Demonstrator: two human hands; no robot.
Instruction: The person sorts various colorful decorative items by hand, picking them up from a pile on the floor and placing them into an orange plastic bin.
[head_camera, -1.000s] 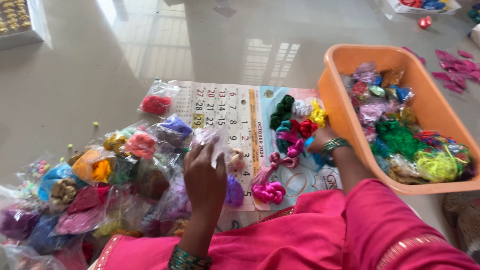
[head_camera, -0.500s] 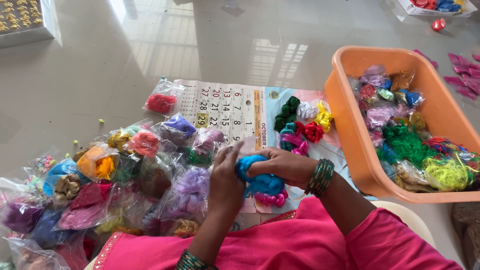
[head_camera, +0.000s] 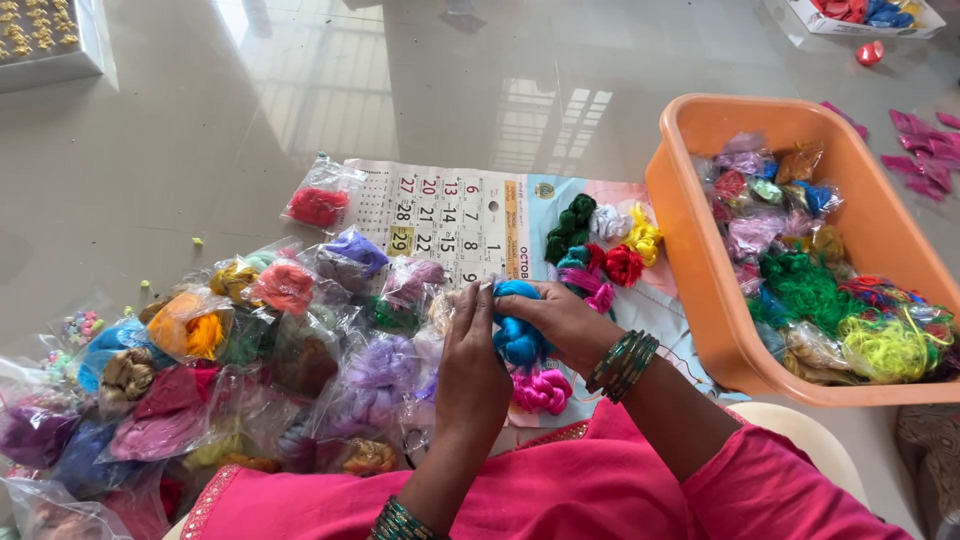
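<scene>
From the head camera, both hands meet over a blue bundle of thread (head_camera: 517, 335): the left hand (head_camera: 470, 365) presses its fingers against it, and the right hand (head_camera: 560, 318) is clamped round it, above a calendar sheet (head_camera: 450, 215). Many bagged bundles (head_camera: 230, 370) lie piled to the left; a few loose bundles (head_camera: 600, 245) wait beside the orange tub (head_camera: 700, 270), which looks well filled, so much seems left.

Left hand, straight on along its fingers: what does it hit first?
The left hand points up and away from the body, its fingertips already at the blue thread bundle. Past that, likely the calendar sheet; depth is unclear.
</scene>
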